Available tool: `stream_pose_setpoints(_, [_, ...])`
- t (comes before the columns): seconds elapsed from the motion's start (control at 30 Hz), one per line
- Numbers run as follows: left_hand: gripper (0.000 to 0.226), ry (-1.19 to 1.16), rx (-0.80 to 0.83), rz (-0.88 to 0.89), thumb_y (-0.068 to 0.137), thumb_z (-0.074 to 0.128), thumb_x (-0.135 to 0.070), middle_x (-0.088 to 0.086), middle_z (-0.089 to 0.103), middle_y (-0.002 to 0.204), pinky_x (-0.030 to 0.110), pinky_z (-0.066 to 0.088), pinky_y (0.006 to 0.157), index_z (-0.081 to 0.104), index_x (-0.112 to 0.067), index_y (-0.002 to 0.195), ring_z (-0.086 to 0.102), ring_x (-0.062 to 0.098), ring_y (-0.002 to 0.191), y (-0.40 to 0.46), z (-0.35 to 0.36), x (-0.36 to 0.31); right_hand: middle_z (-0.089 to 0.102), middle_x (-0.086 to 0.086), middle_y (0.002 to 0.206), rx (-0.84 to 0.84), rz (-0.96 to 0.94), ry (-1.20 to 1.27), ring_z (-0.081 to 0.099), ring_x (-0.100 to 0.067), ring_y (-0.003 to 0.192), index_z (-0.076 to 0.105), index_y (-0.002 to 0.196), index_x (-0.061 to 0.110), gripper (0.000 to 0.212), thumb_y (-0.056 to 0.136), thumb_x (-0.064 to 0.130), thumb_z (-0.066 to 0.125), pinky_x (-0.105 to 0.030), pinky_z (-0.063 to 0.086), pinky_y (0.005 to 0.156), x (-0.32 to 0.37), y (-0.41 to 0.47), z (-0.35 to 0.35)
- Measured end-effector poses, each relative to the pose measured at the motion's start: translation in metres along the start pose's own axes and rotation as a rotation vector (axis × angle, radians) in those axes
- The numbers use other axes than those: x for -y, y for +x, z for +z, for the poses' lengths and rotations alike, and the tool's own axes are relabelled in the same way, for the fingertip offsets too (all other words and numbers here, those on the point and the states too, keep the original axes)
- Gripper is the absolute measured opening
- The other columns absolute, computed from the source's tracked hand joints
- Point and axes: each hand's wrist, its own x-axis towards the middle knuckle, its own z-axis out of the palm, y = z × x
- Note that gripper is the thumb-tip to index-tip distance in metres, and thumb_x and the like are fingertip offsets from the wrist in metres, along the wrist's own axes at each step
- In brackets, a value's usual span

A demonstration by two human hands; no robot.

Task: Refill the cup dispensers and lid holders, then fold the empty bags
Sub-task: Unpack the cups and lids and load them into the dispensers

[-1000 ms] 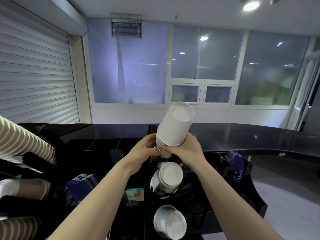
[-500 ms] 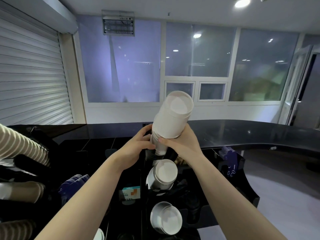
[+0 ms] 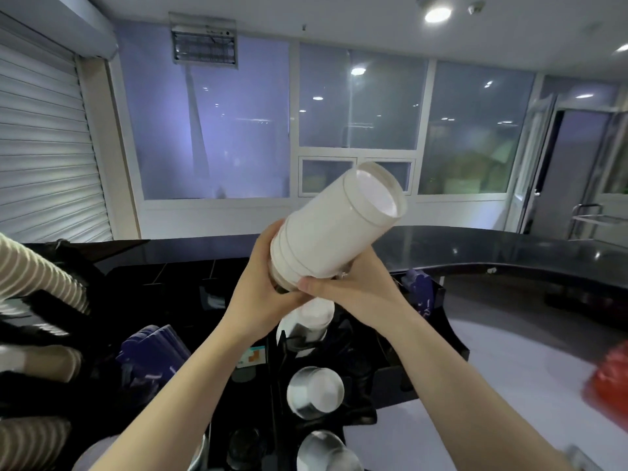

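A short stack of white paper cups (image 3: 334, 232) is tilted up and to the right above the black dispenser rack (image 3: 438, 338), bottoms facing away from me. My left hand (image 3: 263, 283) wraps the stack's lower end from the left. From the right, my right hand (image 3: 350, 283) grips the same end, thumb across the rim. Below the hands, three dispenser tubes (image 3: 314, 392) show white cup bottoms. The top tube (image 3: 306, 322) is partly hidden by my hands.
Striped cup stacks (image 3: 37, 270) jut from holders at far left. Blue sleeves (image 3: 153, 348) sit in a compartment left of the tubes. A dark curved counter (image 3: 509, 253) runs behind the rack. A red object (image 3: 608, 385) is at the right edge.
The cup stack has been lifted higher and tipped further to the right. Both hands kept hold of its lower end. The view shifted downward, bringing a third tube into sight.
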Motion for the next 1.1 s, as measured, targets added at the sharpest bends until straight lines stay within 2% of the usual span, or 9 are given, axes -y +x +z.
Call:
stream_pose_setpoints(0.13, [0.092, 0.066, 0.034, -0.047, 0.054, 0.085, -0.037, -0.027, 0.055, 0.126, 0.009, 0.043, 0.087, 0.039, -0.047, 0.133, 0.053, -0.003, 0.117, -0.041, -0.002, 0.003, 0.064, 0.017, 0.115, 0.032, 0.008, 0.149, 0.06, -0.002, 0.108, 0.045, 0.127, 0.03, 0.07, 0.069, 0.021, 0.084, -0.018, 0.052, 0.081, -0.004, -0.038, 0.004])
stream_pose_setpoints(0.23, [0.089, 0.076, 0.139, -0.11, 0.051, 0.084, -0.038, -0.03, 0.056, 0.122, 0.014, 0.045, 0.086, 0.038, -0.063, 0.122, 0.054, -0.005, 0.113, -0.072, 0.0, 0.009, 0.066, 0.007, 0.115, -0.099, -0.002, 0.31, 0.061, -0.009, 0.109, 0.049, 0.126, 0.021, 0.059, 0.073, 0.023, 0.075, -0.023, 0.052, 0.082, -0.011, -0.072, 0.004])
stream_pose_setpoints(0.33, [0.089, 0.076, 0.237, -0.158, 0.051, 0.084, -0.041, -0.029, 0.055, 0.123, 0.022, 0.046, 0.092, 0.037, -0.063, 0.123, 0.053, -0.003, 0.115, -0.098, 0.008, 0.015, 0.067, 0.016, 0.108, -0.207, -0.028, 0.356, 0.062, -0.003, 0.103, 0.049, 0.122, 0.026, 0.055, 0.072, 0.015, 0.07, -0.019, 0.052, 0.079, -0.02, -0.101, 0.003])
stream_pose_setpoints(0.53, [0.079, 0.109, 0.239, -0.158, 0.062, 0.075, -0.045, -0.039, 0.049, 0.121, 0.006, 0.043, 0.081, 0.029, -0.071, 0.121, 0.052, -0.01, 0.109, -0.115, 0.021, 0.021, 0.061, 0.02, 0.112, -0.35, -0.029, 0.278, 0.057, -0.005, 0.11, 0.051, 0.117, 0.035, 0.07, 0.059, 0.007, 0.079, -0.023, 0.052, 0.082, -0.037, -0.126, 0.008])
stream_pose_setpoints(0.7, [0.077, 0.117, 0.225, -0.317, 0.077, 0.072, -0.032, -0.029, 0.049, 0.124, 0.016, 0.045, 0.089, 0.03, -0.041, 0.141, 0.052, -0.01, 0.109, -0.133, 0.021, 0.048, 0.056, 0.022, 0.115, -0.383, 0.002, 0.127, 0.053, 0.0, 0.112, 0.05, 0.11, 0.05, 0.073, 0.052, 0.025, 0.085, -0.019, 0.052, 0.08, -0.055, -0.129, 0.018])
stream_pose_setpoints(0.8, [0.064, 0.13, 0.22, -0.363, 0.081, 0.067, -0.029, -0.03, 0.048, 0.122, 0.012, 0.042, 0.087, 0.033, -0.055, 0.129, 0.05, -0.012, 0.11, -0.142, 0.016, 0.056, 0.053, 0.021, 0.117, -0.365, 0.061, 0.07, 0.052, -0.001, 0.114, 0.048, 0.105, 0.06, 0.071, 0.051, 0.031, 0.085, -0.024, 0.052, 0.083, -0.069, -0.127, 0.028])
stream_pose_setpoints(0.9, [0.059, 0.143, 0.216, -0.402, 0.084, 0.065, -0.025, -0.033, 0.051, 0.116, 0.014, 0.042, 0.088, 0.035, -0.059, 0.12, 0.049, -0.013, 0.11, -0.145, 0.011, 0.061, 0.053, 0.024, 0.114, -0.322, 0.198, -0.129, 0.052, -0.002, 0.111, 0.042, 0.108, 0.055, 0.072, 0.055, 0.031, 0.085, -0.03, 0.048, 0.089, -0.087, -0.124, 0.036])
stream_pose_setpoints(1.03, [0.055, 0.132, 0.195, -0.431, 0.086, 0.064, -0.019, -0.026, 0.055, 0.117, 0.016, 0.041, 0.09, 0.041, -0.041, 0.131, 0.049, -0.015, 0.11, -0.149, 0.002, 0.07, 0.05, 0.022, 0.11, -0.163, 0.326, -0.333, 0.05, -0.006, 0.109, 0.039, 0.128, 0.034, 0.081, 0.063, 0.029, 0.086, -0.011, 0.038, 0.077, -0.105, -0.122, 0.043])
stream_pose_setpoints(1.1, [0.054, 0.143, 0.185, -0.439, 0.086, 0.063, -0.019, -0.024, 0.055, 0.118, 0.016, 0.042, 0.091, 0.042, -0.04, 0.131, 0.049, -0.013, 0.111, -0.15, -0.003, 0.072, 0.05, 0.02, 0.117, -0.175, 0.308, -0.319, 0.047, -0.003, 0.112, 0.039, 0.133, 0.033, 0.078, 0.068, 0.033, 0.082, -0.013, 0.037, 0.084, -0.106, -0.12, 0.045])
